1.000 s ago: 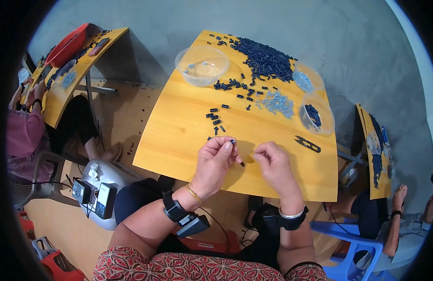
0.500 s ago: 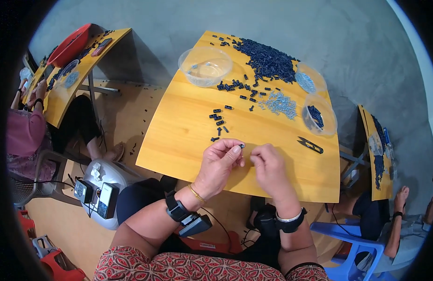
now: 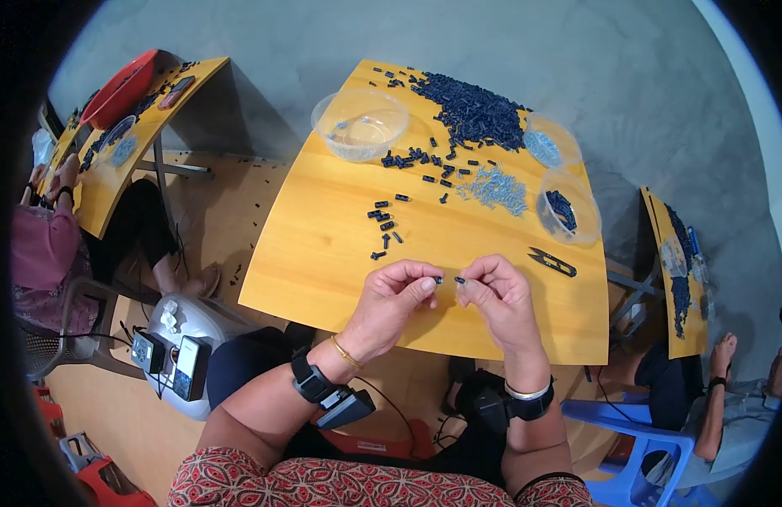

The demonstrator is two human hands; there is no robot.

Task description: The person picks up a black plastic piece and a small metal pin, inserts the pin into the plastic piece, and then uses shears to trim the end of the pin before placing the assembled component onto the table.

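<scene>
Above the near part of the yellow table [image 3: 323, 262], my left hand [image 3: 391, 297] pinches a small black plastic part [image 3: 438, 280] between thumb and fingertips. Facing it a short gap away, my right hand [image 3: 501, 300] grips another small dark piece [image 3: 460, 280] in its fingertips. The two pieces are apart. Beyond my left hand lies a loose group of small black parts [image 3: 386, 226]. A large heap of the same black parts [image 3: 475, 110] covers the far side, with a pile of small silvery pieces [image 3: 496, 189] in front of it.
Black thread snips [image 3: 553, 263] lie right of my right hand. Clear bowls stand on the table: a wide one [image 3: 357, 152] at far left, one with black parts [image 3: 595, 221] and one with silvery bits [image 3: 568, 139] at right. Co-workers sit at side tables left and right.
My right hand has turned, and its fingertips now show a small dark piece held toward the left hand's part. The whole view has shifted slightly.
</scene>
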